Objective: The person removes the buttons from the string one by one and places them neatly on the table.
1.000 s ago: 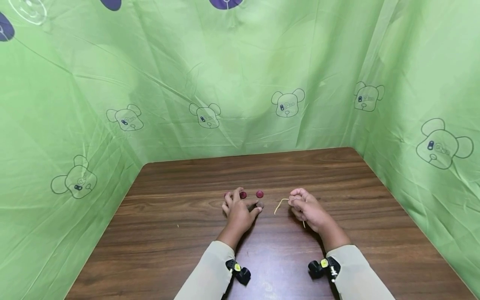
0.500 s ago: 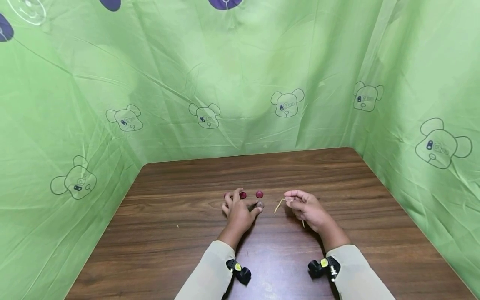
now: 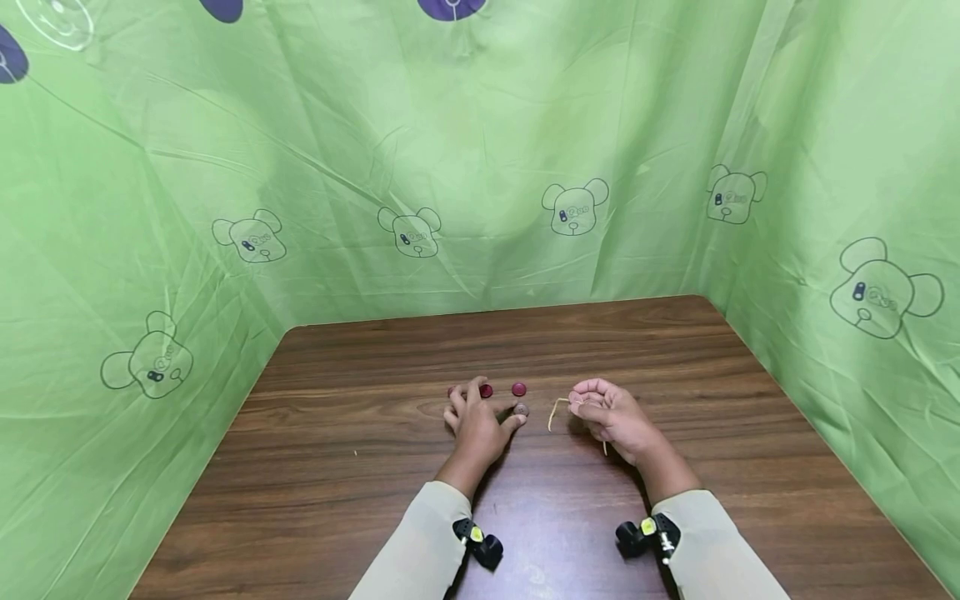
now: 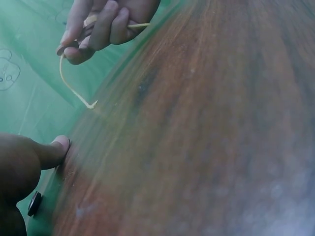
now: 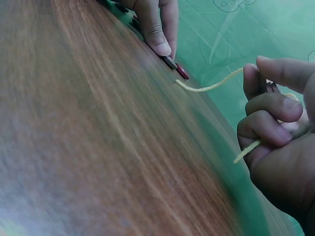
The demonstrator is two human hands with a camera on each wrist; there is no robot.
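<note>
My left hand point(image 3: 476, 429) rests low over the table. Its thumb and index finger pinch a grey-brown, button-like disc point(image 3: 521, 409) that lies on the wood. Two dark red discs point(image 3: 519, 389) sit just beyond those fingers, and a third shows partly behind them. To the right, my right hand point(image 3: 613, 419) is raised with curled fingers around a yellow string point(image 5: 202, 90). One end of the string hangs free toward the left hand; the other pokes out below the palm. Between the right fingertips are small dark edges of discs point(image 5: 272, 87), mostly hidden.
The brown wooden table point(image 3: 360, 517) reaches back to a green cloth point(image 3: 480, 250) that surrounds it on the visible sides. A tiny pale scrap point(image 3: 356, 452) lies left of the hands. Small black cameras point(image 3: 487, 550) are strapped at both wrists.
The right hand's fingers have shifted slightly left and opened a little at the tips, with the string's free end moving slightly. The left hand and the discs stay in place.
</note>
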